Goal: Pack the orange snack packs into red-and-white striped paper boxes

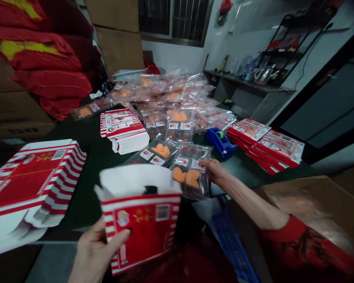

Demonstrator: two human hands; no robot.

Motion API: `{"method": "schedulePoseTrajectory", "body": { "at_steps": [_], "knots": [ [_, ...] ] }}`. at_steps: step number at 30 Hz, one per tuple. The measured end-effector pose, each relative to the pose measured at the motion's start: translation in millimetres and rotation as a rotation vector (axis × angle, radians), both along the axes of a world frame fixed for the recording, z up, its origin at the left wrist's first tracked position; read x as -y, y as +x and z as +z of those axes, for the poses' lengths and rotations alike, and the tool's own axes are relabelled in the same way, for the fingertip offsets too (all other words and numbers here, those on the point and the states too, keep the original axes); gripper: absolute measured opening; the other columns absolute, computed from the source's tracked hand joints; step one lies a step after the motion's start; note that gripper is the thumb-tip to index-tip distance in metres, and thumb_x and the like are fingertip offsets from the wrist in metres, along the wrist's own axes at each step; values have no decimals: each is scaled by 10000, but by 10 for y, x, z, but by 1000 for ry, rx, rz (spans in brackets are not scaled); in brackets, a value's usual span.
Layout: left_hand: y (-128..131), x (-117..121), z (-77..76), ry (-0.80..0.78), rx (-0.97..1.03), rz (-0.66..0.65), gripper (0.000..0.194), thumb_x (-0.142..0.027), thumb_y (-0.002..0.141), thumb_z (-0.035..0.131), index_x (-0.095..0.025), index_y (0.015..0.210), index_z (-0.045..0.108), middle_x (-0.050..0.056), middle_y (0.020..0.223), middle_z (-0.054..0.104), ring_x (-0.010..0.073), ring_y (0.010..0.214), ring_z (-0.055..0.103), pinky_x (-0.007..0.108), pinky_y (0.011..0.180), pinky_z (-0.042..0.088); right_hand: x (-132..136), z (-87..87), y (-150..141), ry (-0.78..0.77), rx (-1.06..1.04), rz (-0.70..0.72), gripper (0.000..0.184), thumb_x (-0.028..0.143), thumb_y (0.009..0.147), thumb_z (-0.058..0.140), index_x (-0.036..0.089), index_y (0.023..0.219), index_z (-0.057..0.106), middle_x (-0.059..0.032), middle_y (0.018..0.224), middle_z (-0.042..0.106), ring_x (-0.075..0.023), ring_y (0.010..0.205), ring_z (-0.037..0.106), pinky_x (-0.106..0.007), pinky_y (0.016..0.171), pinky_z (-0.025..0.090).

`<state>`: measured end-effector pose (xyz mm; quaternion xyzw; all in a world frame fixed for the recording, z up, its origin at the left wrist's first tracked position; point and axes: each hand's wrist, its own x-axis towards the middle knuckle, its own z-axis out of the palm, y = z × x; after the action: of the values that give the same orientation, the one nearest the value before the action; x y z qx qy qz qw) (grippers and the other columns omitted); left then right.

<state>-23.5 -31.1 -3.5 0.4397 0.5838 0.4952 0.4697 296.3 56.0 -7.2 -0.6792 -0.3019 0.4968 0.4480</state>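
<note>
My left hand (pixel 98 247) grips a red-and-white striped cardboard box (pixel 144 232) by its left side, thumb across the front. The box's white top flaps stand up, and a dark gap shows at its opening. My right hand (pixel 216 171) pinches the upper right edge of a clear plastic pack (pixel 191 167) with orange shaped pieces and small printed cards in it. This pack lies at the near edge of the table, just beyond the box. Touching it on the left is a similar clear pack (pixel 157 153).
A heap of clear packs (pixel 177 94) covers the table's back. Flat striped cartons stand in stacks at left (pixel 32 173), centre (pixel 124 129) and right (pixel 265 143). A blue tape dispenser (pixel 221 143) sits right of centre. An open cardboard box (pixel 301 184) and blue crate (pixel 233 243) are below right.
</note>
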Motion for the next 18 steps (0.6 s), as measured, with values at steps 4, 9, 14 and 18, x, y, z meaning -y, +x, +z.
{"method": "schedulePoseTrajectory", "body": {
  "at_steps": [4,9,14,18],
  "knots": [
    [320,133,-94,499,-417,-446,133,-301,691,697,-245,805,737,110,1204,648,162,601,668,269,561,573,215,275,1,-58,-130,-24,169,72,733,530,169,599,496,23,453,522,-98,392,484,-228,401,424],
    [822,57,-36,596,-511,-634,271,-195,807,568,-314,1012,700,65,1435,451,191,850,691,338,739,578,514,665,-38,-144,-207,18,139,59,686,506,182,623,511,12,426,551,-108,340,472,-210,340,367],
    [913,-169,164,543,-252,-675,222,-211,748,692,-241,965,728,83,1239,612,244,1067,623,360,926,502,641,1025,23,-203,-242,99,134,228,831,531,168,711,531,3,486,581,-92,382,513,-185,374,407],
    [694,-295,272,29,210,-542,241,-305,601,816,-158,775,737,82,812,739,232,718,699,330,670,575,505,1076,131,71,45,227,184,303,774,651,170,872,570,35,532,586,-88,408,518,-173,364,394]
  ]
}}
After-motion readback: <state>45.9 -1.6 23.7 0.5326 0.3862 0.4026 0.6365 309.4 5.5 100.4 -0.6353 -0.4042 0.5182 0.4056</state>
